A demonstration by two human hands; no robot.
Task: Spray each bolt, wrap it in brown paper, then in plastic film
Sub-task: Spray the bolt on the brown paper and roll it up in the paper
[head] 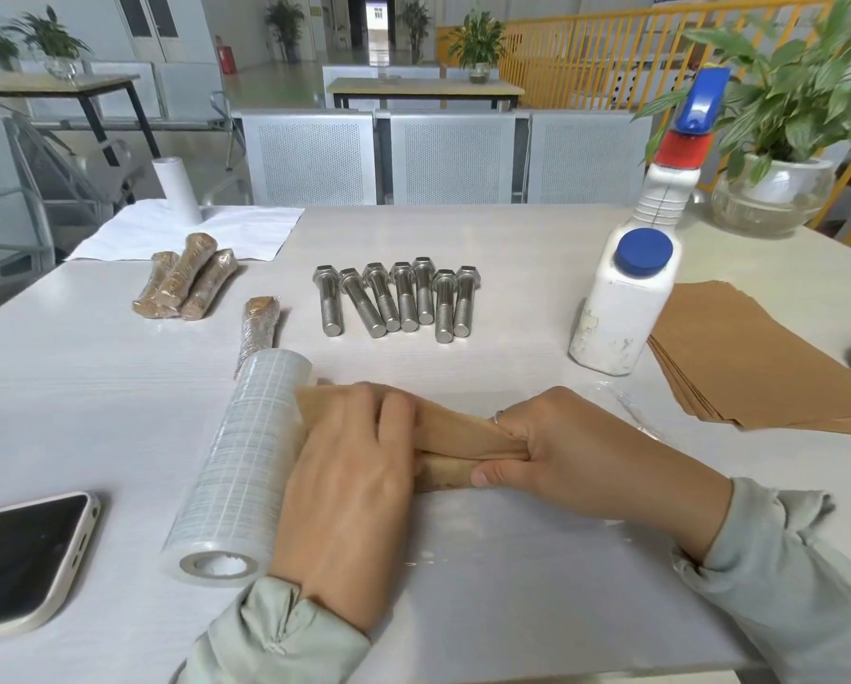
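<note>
Both hands roll a bolt, hidden inside brown paper, on the surface's near edge. Left hand presses flat, fingers together; right hand pinches the paper's end. Probably next: plastic film roll beside it.

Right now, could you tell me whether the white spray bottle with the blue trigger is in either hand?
No, the white spray bottle stands on the table while both hands roll brown paper.

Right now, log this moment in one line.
step: paper wrap | left hand, right hand: rolling brown paper | bare bolts: seven
</note>
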